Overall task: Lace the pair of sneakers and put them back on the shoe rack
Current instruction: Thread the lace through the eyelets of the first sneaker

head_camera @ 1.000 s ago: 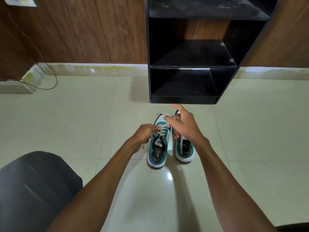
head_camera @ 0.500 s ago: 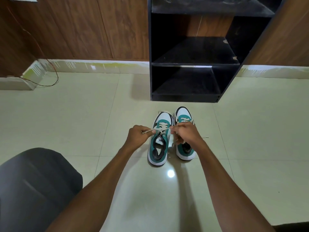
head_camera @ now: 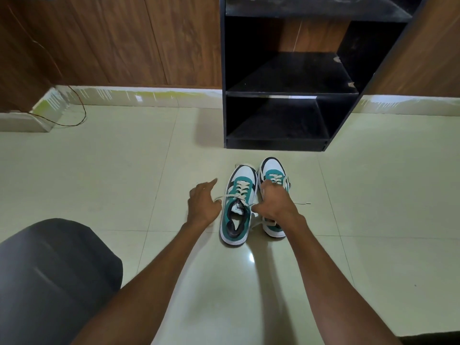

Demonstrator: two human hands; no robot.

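Teal-and-white sneakers [head_camera: 256, 202] sit laced on the floor before the shoe rack [head_camera: 286, 95]; left hand [head_camera: 202, 204] has released the lace, grip open, right hand [head_camera: 276, 202] now clasping the right shoe.

Two sneakers stand side by side on the floor, toes toward the shoe rack [head_camera: 286, 95]. The left sneaker [head_camera: 239, 207] is white, teal and black, with loose white laces. The right sneaker [head_camera: 273, 178] looks the same. The black rack has open shelves.

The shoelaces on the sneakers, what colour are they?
The shoelaces are off-white, cream-coloured, seen best in the head view.
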